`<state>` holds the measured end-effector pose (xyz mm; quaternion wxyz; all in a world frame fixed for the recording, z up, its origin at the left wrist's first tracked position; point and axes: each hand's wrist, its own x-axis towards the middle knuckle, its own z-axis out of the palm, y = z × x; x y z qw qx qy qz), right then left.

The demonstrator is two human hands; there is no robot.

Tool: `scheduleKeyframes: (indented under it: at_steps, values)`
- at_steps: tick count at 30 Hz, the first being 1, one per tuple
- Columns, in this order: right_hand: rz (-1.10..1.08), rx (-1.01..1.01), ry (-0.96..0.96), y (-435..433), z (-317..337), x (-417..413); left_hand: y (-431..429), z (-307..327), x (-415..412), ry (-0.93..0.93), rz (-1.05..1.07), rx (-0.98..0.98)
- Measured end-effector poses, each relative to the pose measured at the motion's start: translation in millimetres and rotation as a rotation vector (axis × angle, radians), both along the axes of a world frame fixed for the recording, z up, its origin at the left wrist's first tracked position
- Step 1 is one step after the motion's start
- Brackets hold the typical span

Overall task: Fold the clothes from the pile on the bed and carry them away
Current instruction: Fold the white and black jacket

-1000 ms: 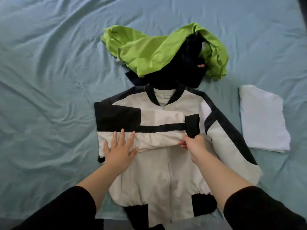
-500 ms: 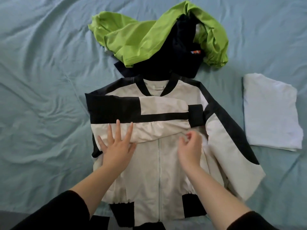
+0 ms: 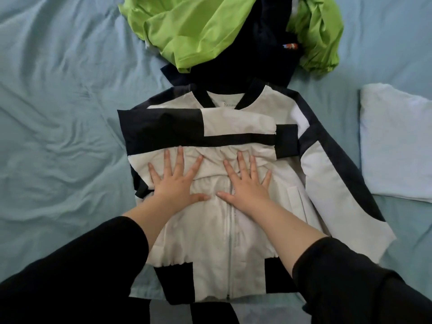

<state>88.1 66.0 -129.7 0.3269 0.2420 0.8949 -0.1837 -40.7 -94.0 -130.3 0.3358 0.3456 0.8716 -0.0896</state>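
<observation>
The left hand [image 3: 176, 183] and right hand [image 3: 247, 183] pressed flat, fingers spread, on the jacket [image 3: 210, 242] lying on the bed [image 3: 58, 136].

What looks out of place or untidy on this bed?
The jacket is lopsided: one sleeve lies folded across its chest, the other sleeve sprawls to the right. Beyond it, the green garment and dark garment sit crumpled.

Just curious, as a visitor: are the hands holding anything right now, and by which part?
Nothing is held. The left hand and right hand lie flat, fingers spread, pressing the folded sleeve onto the jacket.
</observation>
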Motion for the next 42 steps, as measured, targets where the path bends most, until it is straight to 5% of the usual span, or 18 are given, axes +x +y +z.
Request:
scheduleKeyframes:
  at_steps: [6, 11, 15, 24, 29, 34, 37, 42]
  values:
    - [-0.099, 0.013, 0.117, -30.5, 31.2, 55.0, -25.3, 37.9, 66.9, -0.014, -0.019, 0.100]
    - [-0.145, 0.064, -0.162, -65.9, 49.7, 126.5, -51.7, 46.2, 126.9, -0.220, -0.174, -0.105]
    - [-0.211, -0.090, -0.374, -71.8, 52.4, 123.5, -43.1, 43.4, 116.4, -0.338, -0.212, -0.232]
    - [-0.153, -0.206, -0.415, -46.3, 32.2, 109.6, -28.4, 44.7, 110.7, -0.390, -0.176, -0.272]
    - [-0.210, -0.236, -0.274, -42.4, 30.6, 123.5, -22.8, 54.1, 126.3, -0.319, -0.088, -0.234]
    - [-0.424, -0.192, 0.296, -27.6, 65.7, 158.4, 6.8, 65.6, 180.5, -0.200, -0.034, -0.021]
    - [-0.462, 0.070, 0.539, -4.4, 84.2, 210.2, 48.8, 77.7, 236.3, -0.278, -0.057, 0.208]
    - [-0.900, 0.183, 0.465, 48.1, 90.1, 289.7, 127.1, 90.3, 306.9, -0.456, 0.042, 0.327]
